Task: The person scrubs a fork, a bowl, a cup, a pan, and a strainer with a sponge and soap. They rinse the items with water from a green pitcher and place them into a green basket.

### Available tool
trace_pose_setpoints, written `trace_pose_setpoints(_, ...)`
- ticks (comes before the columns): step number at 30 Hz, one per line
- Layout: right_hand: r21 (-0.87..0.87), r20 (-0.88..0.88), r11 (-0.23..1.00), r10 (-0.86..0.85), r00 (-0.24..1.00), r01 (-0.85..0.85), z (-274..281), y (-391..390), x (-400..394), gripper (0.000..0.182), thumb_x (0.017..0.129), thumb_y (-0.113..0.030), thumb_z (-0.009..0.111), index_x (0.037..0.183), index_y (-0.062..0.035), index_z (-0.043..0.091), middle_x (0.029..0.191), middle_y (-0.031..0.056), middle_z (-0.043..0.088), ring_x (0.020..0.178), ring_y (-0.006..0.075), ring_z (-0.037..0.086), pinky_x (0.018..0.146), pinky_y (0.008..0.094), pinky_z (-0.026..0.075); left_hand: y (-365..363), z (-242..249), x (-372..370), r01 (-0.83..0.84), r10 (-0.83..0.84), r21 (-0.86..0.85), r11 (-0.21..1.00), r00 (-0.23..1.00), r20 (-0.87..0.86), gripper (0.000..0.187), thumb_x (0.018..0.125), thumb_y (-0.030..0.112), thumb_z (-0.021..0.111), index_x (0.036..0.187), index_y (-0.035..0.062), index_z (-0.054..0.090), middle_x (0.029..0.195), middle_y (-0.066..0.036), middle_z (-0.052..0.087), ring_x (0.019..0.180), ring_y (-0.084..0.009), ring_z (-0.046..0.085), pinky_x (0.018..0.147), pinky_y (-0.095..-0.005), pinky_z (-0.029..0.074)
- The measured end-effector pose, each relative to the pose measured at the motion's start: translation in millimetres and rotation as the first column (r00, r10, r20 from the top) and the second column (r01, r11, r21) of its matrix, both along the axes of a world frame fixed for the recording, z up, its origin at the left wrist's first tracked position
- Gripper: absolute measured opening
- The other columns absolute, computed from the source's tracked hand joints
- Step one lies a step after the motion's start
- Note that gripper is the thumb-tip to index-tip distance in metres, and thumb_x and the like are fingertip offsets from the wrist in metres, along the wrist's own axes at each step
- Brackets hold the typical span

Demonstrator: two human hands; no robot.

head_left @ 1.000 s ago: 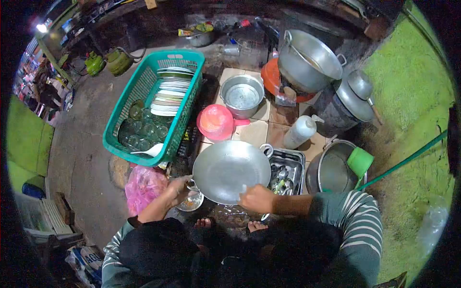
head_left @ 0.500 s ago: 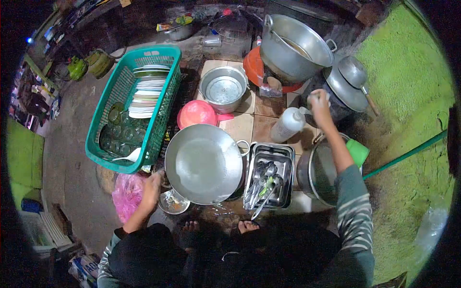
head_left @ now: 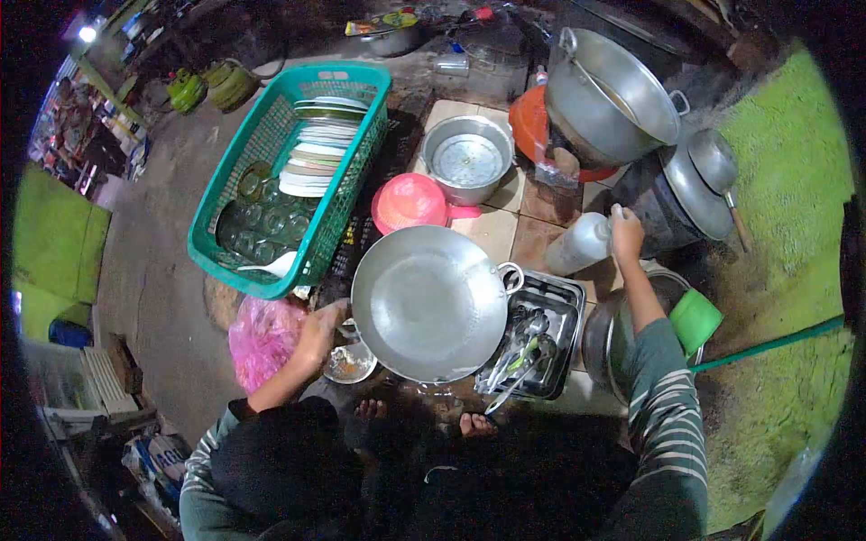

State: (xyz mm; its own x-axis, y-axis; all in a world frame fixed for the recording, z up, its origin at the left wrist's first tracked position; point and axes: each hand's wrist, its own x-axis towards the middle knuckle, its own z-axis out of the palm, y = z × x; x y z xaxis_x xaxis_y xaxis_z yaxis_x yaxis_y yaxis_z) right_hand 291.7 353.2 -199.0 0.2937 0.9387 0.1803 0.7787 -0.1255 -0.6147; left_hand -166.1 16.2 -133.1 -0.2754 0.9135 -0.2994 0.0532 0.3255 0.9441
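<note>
A large metal wok [head_left: 429, 304] lies in front of me, its right handle over a steel tray [head_left: 564, 307] of spoons and forks. My left hand [head_left: 323, 332] has its fingers closed at the wok's left handle. My right hand [head_left: 627, 236] is at the top of a white bottle [head_left: 580, 244], fingers wrapped round its neck; the bottle leans on the tiles. Just below my left hand sits a small bowl [head_left: 350, 362] with residue. A pink dipper [head_left: 410, 203] rests behind the wok.
A green basket [head_left: 212, 263] holds plates and glasses at the left, above a pink plastic bag [head_left: 266, 343]. Behind are a pot [head_left: 467, 160] and a large cauldron [head_left: 613, 95]. At the right stand another pot [head_left: 600, 347] with a green dipper [head_left: 695, 322] and a lidded pot [head_left: 695, 194].
My right hand has come down onto the bottle, which now tilts more. My left hand has closed at the wok's handle. The view has shifted, so everything sits further right.
</note>
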Motion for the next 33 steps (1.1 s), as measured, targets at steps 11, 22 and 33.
trace_pose_setpoints(11,-0.124,-0.630,0.986,0.006,0.777,-0.108,-4.1,3.7,10.5,0.036,0.081,-0.040,0.059,0.085,-0.0054,0.065,0.075,0.0076,0.063,0.063,0.0177,0.059,0.048,0.0313,0.042,0.2,6.6,-10.9,0.004,0.003,-0.101,0.995,0.997,0.072,0.045,0.098,0.034,0.039,0.111,-0.0034,0.059,0.091,-0.003,0.059,0.082,-0.0121,0.050,0.078,-0.0265,0.041)
trace_pose_setpoints(22,-0.374,-0.906,0.899,-0.302,0.298,-0.227,10.2,-74.2,38.9,0.048,0.084,-0.059,0.048,0.088,-0.0119,0.059,0.067,0.0037,0.058,0.045,0.0182,0.051,0.033,0.0312,0.039,18.4,79.6,16.7,-0.207,0.196,0.217,0.954,0.978,0.069,0.035,0.094,0.030,0.049,0.100,-0.0013,0.063,0.084,0.000,0.062,0.074,-0.0078,0.054,0.069,-0.0249,0.043)
trace_pose_setpoints(33,-0.054,-0.879,0.708,0.300,0.369,-0.704,177.9,-142.7,-19.0,0.041,0.074,0.005,0.043,0.114,-0.0019,0.050,0.105,0.0095,0.058,0.094,0.0199,0.059,0.081,0.0330,0.051,43.4,203.2,32.8,0.225,-0.283,0.345,0.911,0.950,0.130,0.048,0.089,0.028,0.055,0.128,-0.0003,0.048,0.121,-0.010,0.055,0.109,-0.0178,0.052,0.097,-0.0308,0.037)
